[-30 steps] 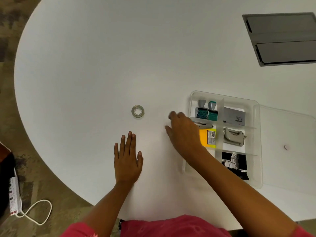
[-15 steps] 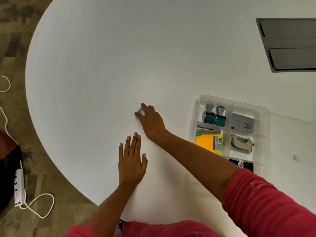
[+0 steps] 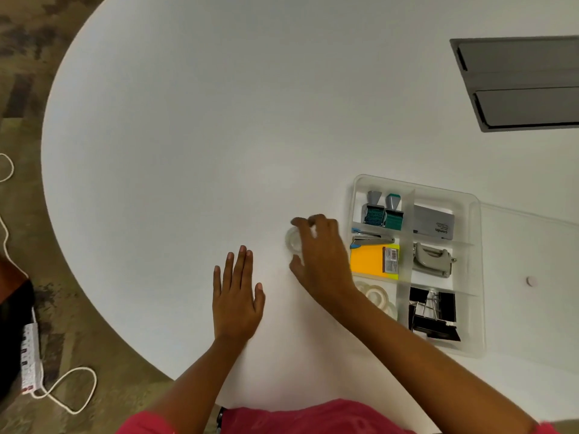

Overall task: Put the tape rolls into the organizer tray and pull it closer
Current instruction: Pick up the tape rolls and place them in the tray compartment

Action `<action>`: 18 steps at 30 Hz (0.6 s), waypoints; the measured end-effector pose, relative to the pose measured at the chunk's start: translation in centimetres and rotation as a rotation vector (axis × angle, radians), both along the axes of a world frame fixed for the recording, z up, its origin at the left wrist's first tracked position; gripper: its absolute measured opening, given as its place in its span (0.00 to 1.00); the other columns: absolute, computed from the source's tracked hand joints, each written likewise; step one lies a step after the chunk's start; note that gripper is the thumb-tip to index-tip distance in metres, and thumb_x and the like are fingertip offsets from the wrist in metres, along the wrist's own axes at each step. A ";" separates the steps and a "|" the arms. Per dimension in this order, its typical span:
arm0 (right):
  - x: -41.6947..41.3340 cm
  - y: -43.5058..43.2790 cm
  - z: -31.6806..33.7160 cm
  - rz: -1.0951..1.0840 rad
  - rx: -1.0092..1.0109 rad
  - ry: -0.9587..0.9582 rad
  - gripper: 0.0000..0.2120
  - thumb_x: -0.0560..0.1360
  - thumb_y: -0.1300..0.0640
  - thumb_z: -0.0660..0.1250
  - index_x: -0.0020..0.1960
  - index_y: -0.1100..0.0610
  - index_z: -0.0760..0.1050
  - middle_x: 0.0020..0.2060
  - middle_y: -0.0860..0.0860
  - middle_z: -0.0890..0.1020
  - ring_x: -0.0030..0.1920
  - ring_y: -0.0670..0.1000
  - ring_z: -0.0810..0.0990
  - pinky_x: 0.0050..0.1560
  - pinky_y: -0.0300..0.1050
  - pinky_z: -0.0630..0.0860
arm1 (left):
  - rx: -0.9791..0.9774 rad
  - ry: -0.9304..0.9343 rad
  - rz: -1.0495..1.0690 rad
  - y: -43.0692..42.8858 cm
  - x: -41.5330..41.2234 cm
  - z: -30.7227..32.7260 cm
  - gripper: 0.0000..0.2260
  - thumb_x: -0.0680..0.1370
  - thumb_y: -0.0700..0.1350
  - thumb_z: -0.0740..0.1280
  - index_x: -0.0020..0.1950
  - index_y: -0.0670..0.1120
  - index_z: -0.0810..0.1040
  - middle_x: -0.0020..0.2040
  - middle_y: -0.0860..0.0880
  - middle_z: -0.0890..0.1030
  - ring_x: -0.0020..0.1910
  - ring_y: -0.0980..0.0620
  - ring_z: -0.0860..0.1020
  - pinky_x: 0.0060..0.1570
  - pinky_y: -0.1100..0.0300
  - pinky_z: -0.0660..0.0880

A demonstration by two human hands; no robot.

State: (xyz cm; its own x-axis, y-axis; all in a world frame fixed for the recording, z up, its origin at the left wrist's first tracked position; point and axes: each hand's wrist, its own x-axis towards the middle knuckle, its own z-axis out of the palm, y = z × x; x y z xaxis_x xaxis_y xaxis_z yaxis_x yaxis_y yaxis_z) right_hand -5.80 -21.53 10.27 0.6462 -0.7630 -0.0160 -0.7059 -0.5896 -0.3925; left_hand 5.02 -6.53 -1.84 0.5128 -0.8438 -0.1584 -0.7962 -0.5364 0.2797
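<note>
My right hand (image 3: 322, 255) grips a small clear tape roll (image 3: 293, 241) between thumb and fingers, just above the white table and left of the organizer tray (image 3: 476, 245). The tray is clear plastic with several compartments. Its near left compartment holds other clear tape rolls (image 3: 377, 295), partly hidden by my right wrist. My left hand (image 3: 236, 296) lies flat on the table, fingers spread, holding nothing, left of and nearer to me than the right hand.
The tray also holds stamps (image 3: 383, 211), a stapler (image 3: 371, 240), yellow sticky notes (image 3: 372, 261), a hole punch (image 3: 432, 260), binder clips (image 3: 434, 314) and a grey box (image 3: 434, 222). A grey hatch (image 3: 520, 83) is set in the table at far right. A power strip (image 3: 29, 355) lies on the floor, left.
My right hand reached left to the tape roll on the table, closed on it and has carried it right toward the tray. My left hand stayed flat.
</note>
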 end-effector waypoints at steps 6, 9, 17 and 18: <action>-8.7 1.0 0.9 -0.231 0.023 0.000 0.27 0.60 0.65 0.75 0.58 0.60 0.75 0.52 0.56 0.79 0.53 0.59 0.75 0.54 0.49 0.74 | -0.006 0.004 0.003 0.0 -0.1 0.4 0.29 0.78 0.51 0.51 0.78 0.48 0.48 0.80 0.50 0.51 0.79 0.50 0.48 0.77 0.47 0.48; -11.6 1.6 0.2 -0.242 0.202 -0.032 0.22 0.64 0.66 0.75 0.57 0.60 0.76 0.53 0.55 0.78 0.53 0.57 0.75 0.51 0.43 0.71 | -0.012 0.004 0.000 -0.1 -0.2 0.7 0.28 0.78 0.50 0.50 0.78 0.47 0.49 0.79 0.49 0.52 0.79 0.50 0.49 0.77 0.47 0.48; -13.2 3.1 -0.7 -0.141 0.387 0.059 0.23 0.70 0.72 0.65 0.62 0.58 0.72 0.58 0.53 0.77 0.57 0.54 0.76 0.53 0.46 0.75 | -0.030 0.084 0.107 -1.6 -2.0 2.7 0.26 0.79 0.42 0.55 0.77 0.41 0.54 0.79 0.45 0.55 0.78 0.44 0.52 0.77 0.44 0.49; -13.1 3.1 -0.7 -0.138 0.389 0.071 0.23 0.70 0.73 0.65 0.62 0.58 0.72 0.58 0.54 0.77 0.57 0.54 0.76 0.53 0.47 0.75 | -0.046 0.115 0.137 -1.9 -2.4 3.1 0.26 0.79 0.40 0.56 0.77 0.41 0.55 0.78 0.44 0.56 0.78 0.44 0.52 0.77 0.44 0.50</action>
State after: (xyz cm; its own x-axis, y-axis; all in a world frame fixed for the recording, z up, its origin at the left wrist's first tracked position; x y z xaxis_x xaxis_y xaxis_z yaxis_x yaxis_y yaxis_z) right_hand -18.91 -18.43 9.58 0.5250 -0.7708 -0.3610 -0.8014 -0.3049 -0.5145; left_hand 2.64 -8.48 1.22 0.6041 -0.7750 -0.1855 -0.6781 -0.6222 0.3913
